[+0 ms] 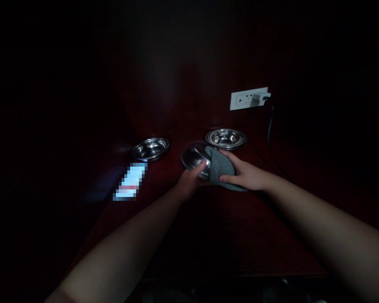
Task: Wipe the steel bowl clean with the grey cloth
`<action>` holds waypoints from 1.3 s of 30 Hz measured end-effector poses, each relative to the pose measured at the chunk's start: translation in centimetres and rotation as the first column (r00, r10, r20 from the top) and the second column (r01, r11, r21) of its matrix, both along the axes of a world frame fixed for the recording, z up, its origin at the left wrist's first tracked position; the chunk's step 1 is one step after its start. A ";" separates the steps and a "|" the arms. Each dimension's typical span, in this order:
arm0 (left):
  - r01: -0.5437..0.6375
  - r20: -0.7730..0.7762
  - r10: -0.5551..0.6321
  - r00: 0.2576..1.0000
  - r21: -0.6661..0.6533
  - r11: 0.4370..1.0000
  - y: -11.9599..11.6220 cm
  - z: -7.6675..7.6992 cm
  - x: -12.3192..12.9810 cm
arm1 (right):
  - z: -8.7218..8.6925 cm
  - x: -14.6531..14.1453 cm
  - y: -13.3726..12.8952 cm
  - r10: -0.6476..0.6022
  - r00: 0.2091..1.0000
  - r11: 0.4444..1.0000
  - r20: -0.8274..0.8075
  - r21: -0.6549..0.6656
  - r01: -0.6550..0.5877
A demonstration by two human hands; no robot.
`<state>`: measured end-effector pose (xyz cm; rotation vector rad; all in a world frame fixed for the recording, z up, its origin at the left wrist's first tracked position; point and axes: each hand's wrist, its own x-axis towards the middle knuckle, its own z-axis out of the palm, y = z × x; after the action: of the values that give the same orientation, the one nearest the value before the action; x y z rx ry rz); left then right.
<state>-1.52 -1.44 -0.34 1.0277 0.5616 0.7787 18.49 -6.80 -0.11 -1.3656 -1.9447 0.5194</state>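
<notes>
My left hand (190, 182) grips a shiny metal bowl (193, 155), its thumb on the outer side and the other fingers mostly hidden beneath. The bowl is tilted, with its rounded underside facing up. In my right hand (241, 170) is a grey-green cloth (222, 168), pressed against the right side of the bowl and covering part of it. Just behind the held bowl stand nested metal bowls (226, 139), open side up. Off to the left, another metal bowl (150, 149) sits upright on the dark red table (233, 231).
A lit, pixelated phone-like screen (131, 182) lies on the left in front of the single bowl. On the back wall is a white socket plate (249, 99) with a plug in it, and a dark cable (270, 126) runs down toward the table. The surroundings are very dark.
</notes>
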 end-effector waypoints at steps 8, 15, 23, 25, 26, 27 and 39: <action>-0.008 0.011 0.008 1.000 -0.023 1.000 0.0 0.3 0.1 | 0.0 0.0 0.0 -0.027 1.000 0.999 0.000 -0.023 0.027; -0.017 0.013 0.018 1.000 -0.032 0.999 -0.1 0.3 0.1 | 0.1 0.0 0.0 -0.016 1.000 0.999 -0.004 -0.041 0.016; -0.008 0.023 0.009 1.000 -0.034 0.999 -0.2 0.3 0.3 | -0.2 0.1 0.1 -0.005 1.000 1.000 -0.006 -0.008 0.005; -0.010 0.021 0.011 1.000 -0.036 0.999 -0.1 0.3 0.3 | -0.2 0.1 0.1 -0.005 1.000 1.000 -0.003 -0.003 0.005; -0.010 0.021 0.011 1.000 -0.035 0.999 -0.1 0.3 0.3 | -0.2 0.1 0.1 -0.004 1.000 1.000 -0.003 -0.006 0.004; -0.008 0.021 0.009 1.000 -0.033 0.999 -0.1 0.3 0.3 | -0.2 0.1 0.1 -0.003 1.000 1.000 -0.005 -0.012 0.002; 0.005 0.032 -0.005 0.999 -0.017 1.000 0.1 -0.1 0.2 | -0.1 0.0 0.0 -0.013 1.000 0.999 0.001 -0.040 0.013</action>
<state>-1.33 -1.36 -0.47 0.9992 0.5371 0.7833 18.50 -6.79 -0.16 -1.4027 -1.9345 0.5549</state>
